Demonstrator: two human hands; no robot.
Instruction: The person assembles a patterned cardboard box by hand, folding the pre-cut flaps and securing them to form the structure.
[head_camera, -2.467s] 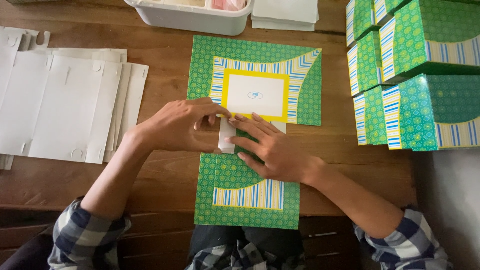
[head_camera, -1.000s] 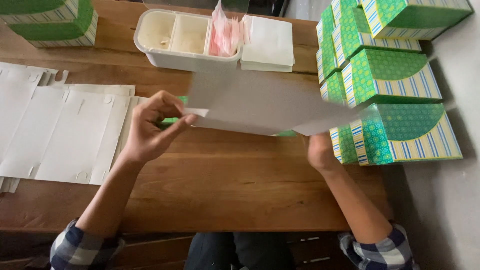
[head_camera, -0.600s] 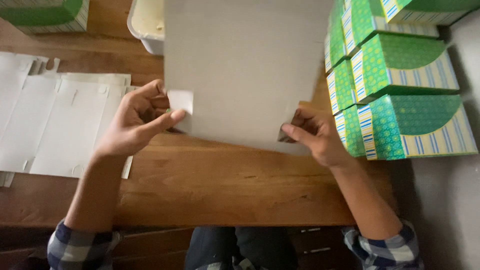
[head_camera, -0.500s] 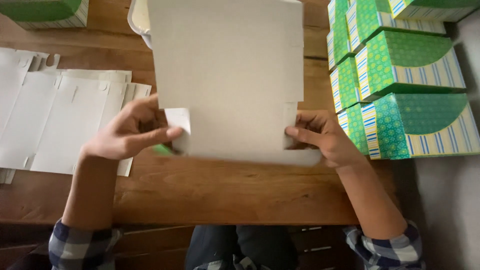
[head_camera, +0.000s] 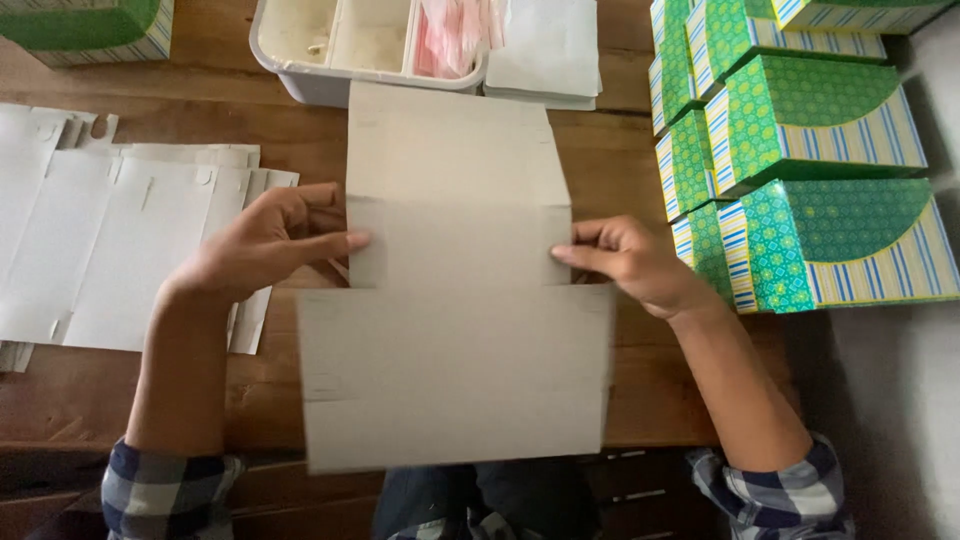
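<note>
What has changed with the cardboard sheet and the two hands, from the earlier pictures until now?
The flat box blank, first lying printed side up on the wooden table, was lifted, turned over and brought down; its plain grey side now faces up. The left hand and right hand moved from its middle to its side edges. The white blanks, tray and green boxes stayed.

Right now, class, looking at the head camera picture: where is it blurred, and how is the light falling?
Head view: the grey cardboard sheet is softly smeared along its lower edges, and the left hand and right hand are slightly soft; the green boxes look sharper. Light is even and dim, without glare; only faint shadows lie on the wooden table.
</note>
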